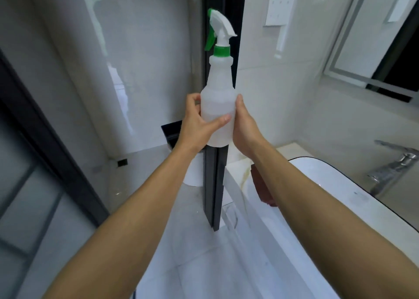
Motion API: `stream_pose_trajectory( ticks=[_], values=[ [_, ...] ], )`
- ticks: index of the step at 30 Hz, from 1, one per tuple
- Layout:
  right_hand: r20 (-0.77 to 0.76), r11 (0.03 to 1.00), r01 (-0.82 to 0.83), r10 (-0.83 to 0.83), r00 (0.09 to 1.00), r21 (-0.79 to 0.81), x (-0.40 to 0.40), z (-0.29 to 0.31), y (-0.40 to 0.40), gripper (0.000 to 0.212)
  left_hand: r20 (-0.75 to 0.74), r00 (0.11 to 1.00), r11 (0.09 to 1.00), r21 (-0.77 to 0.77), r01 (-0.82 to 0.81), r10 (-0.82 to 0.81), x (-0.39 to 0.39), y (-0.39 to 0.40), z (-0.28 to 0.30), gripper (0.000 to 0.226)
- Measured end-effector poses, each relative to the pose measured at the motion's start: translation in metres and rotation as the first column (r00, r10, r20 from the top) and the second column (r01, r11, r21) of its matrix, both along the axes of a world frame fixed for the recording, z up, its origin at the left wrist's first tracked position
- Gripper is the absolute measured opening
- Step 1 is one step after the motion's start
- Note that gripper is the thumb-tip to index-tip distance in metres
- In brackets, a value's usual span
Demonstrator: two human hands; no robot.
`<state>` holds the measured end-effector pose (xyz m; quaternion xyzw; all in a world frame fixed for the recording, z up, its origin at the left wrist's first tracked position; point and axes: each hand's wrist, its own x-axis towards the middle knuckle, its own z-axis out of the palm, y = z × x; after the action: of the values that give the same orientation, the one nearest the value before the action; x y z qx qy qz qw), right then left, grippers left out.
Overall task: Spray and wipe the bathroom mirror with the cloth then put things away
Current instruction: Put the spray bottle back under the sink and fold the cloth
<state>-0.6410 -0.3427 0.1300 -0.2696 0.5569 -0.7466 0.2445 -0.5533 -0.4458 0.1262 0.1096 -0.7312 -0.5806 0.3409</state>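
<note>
We hold a translucent white plastic spray bottle with a green collar and green-and-white trigger head (217, 103) upright at chest height, in front of the black vertical frame of a glass shower partition (215, 185). Our left hand (199, 124) wraps the lower body of the bottle from the left, thumb laid across its front; our right hand (246, 126) presses against its right side, with its fingers hidden behind the plastic, so we cannot tell how far they curl round. Both hands sit below the bottle's shoulder, well beneath the trigger, whose nozzle points left, away from the framed bathroom mirror (371, 49) on the wall at upper right.

We judge the bottle light and fairly stiff, though thin plastic of this kind gives a little under a squeeze and turns slippery when wet. How much liquid it holds cannot be read through the cloudy wall. For spraying, the better hold is higher up, round the neck just under the green collar, with a finger on the trigger.

A white washbasin with a dark rim (340, 185) and a chrome tap (394, 162) lie below the mirror. A reddish-brown item (260, 181) that may be the cloth rests beside the basin, partly hidden by our right forearm.
</note>
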Motion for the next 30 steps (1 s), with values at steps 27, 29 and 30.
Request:
stream_pose_trajectory(
  ticks=[27,29,30],
  values=[
    [0.450,0.971,-0.066,-0.046,0.892,0.230,0.140,-0.551,0.013,0.036,0.415,0.896,0.950,0.186,-0.250,0.154,0.130,0.034,-0.547,0.041],
    [0.497,0.972,-0.033,-0.089,0.863,0.231,0.140,-0.596,0.021,0.033,0.440,0.888,0.961,0.161,-0.225,0.134,0.132,0.041,-0.592,0.042],
    [0.518,0.972,-0.011,-0.116,0.847,0.234,0.137,-0.614,0.026,0.032,0.453,0.883,0.970,0.137,-0.202,0.120,0.130,0.045,-0.611,0.045]
  ],
)
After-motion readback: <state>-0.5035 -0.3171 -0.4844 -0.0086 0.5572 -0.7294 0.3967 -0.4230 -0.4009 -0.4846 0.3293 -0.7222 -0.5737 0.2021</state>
